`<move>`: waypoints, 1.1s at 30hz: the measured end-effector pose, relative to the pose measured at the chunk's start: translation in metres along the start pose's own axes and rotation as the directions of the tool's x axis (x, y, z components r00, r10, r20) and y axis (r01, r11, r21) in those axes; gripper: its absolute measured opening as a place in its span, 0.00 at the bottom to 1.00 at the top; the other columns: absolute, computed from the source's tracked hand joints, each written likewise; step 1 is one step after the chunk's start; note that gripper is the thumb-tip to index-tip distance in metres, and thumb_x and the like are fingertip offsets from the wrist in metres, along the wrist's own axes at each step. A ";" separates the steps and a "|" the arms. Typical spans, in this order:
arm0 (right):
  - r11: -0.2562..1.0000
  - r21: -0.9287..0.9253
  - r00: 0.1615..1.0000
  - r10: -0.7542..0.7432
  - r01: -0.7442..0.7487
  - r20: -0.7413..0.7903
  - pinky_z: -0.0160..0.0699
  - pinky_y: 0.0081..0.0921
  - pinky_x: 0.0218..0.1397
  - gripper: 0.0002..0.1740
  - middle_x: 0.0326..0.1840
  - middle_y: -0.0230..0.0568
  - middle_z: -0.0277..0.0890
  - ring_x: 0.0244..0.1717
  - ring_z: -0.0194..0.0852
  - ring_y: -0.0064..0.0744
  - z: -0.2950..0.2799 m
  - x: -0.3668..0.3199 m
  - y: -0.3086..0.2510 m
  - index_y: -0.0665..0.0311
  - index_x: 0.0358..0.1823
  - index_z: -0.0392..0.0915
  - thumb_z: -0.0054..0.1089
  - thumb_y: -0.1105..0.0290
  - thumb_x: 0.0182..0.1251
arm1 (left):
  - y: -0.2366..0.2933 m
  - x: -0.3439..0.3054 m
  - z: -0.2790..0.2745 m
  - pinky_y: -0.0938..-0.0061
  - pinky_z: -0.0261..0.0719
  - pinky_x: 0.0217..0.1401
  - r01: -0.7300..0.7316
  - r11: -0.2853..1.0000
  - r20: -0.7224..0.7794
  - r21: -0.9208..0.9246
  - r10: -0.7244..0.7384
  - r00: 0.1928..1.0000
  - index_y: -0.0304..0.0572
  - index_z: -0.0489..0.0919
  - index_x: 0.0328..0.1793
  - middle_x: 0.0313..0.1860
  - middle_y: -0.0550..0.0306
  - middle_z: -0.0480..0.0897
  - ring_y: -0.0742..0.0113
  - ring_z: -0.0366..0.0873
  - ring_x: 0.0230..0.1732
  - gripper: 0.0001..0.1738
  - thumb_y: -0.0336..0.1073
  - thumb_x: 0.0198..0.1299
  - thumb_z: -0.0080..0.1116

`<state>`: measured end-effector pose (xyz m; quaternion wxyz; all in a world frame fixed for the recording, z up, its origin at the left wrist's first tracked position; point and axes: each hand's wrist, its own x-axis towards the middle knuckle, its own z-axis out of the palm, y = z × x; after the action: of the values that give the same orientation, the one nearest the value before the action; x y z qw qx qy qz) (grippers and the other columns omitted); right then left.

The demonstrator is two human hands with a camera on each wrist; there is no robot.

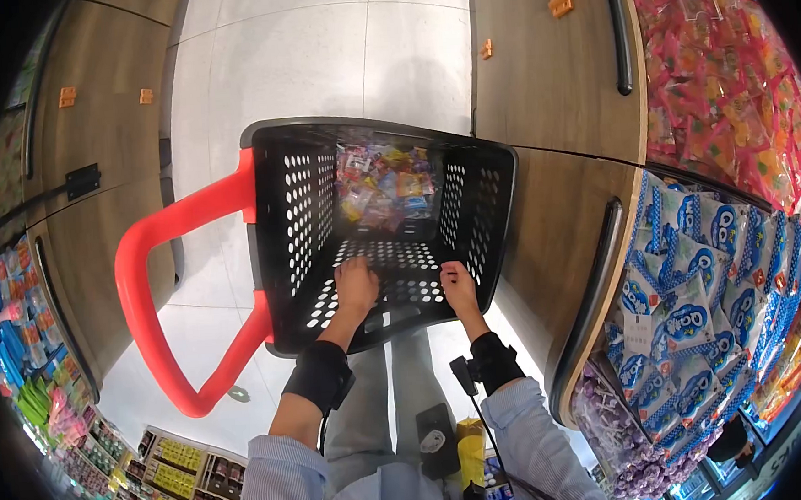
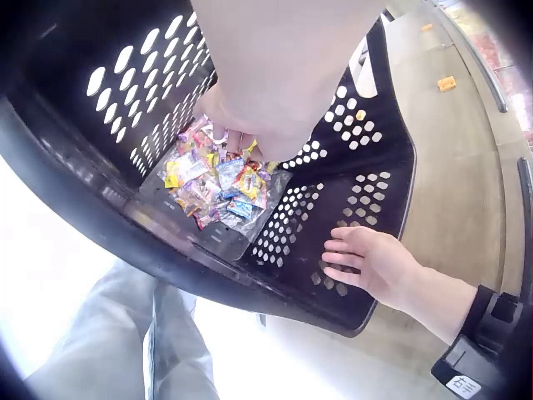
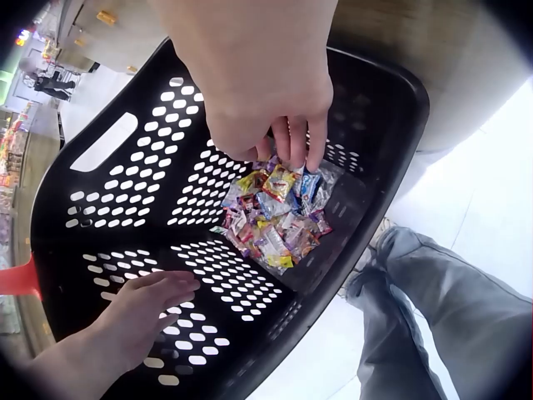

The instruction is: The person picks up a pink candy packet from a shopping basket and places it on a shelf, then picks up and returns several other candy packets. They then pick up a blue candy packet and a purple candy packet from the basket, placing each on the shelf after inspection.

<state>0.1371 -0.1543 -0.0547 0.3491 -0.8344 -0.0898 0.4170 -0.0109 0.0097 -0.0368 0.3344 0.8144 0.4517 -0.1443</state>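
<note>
A black shopping basket (image 1: 508, 207) with perforated walls and a red handle (image 1: 137, 284) stands below me. Small wrapped candies (image 1: 388, 191) in a clear plastic bag lie at its far end, in many colours. My left hand (image 1: 356, 287) reaches in over the basket's near wall, holding nothing; the right wrist view shows its fingers (image 3: 171, 287) loosely extended. To its right, my right hand (image 1: 459, 288) is also within the basket, fingers relaxed and spread in the left wrist view. Neither hand touches the candies, though each overlaps them in its own wrist view.
Wooden cabinets with black handles flank the aisle. On the right, bins hold blue-and-white candy bags (image 1: 689, 315), pink-wrapped sweets (image 1: 720, 75) and purple-wrapped candies (image 1: 602, 403). Stocked shelves (image 1: 176, 474) stand at lower left. Pale floor tiles (image 1: 315, 53) run ahead.
</note>
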 end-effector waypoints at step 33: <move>0.911 -0.396 0.993 -0.091 0.114 0.078 0.74 0.29 0.42 0.17 0.41 0.46 0.73 0.37 0.75 0.37 0.061 0.200 0.066 0.65 0.45 0.72 0.60 0.71 0.52 | -0.037 0.114 0.091 0.58 0.70 0.52 0.095 0.995 0.180 0.030 -0.099 0.979 0.43 0.67 0.54 0.50 0.51 0.69 0.50 0.67 0.54 0.24 0.38 0.49 0.57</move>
<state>0.2088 -0.0837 -0.2496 0.1899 -0.8698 -0.2269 0.3948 0.0274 0.0350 -0.1803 0.3580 0.7784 0.4571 -0.2387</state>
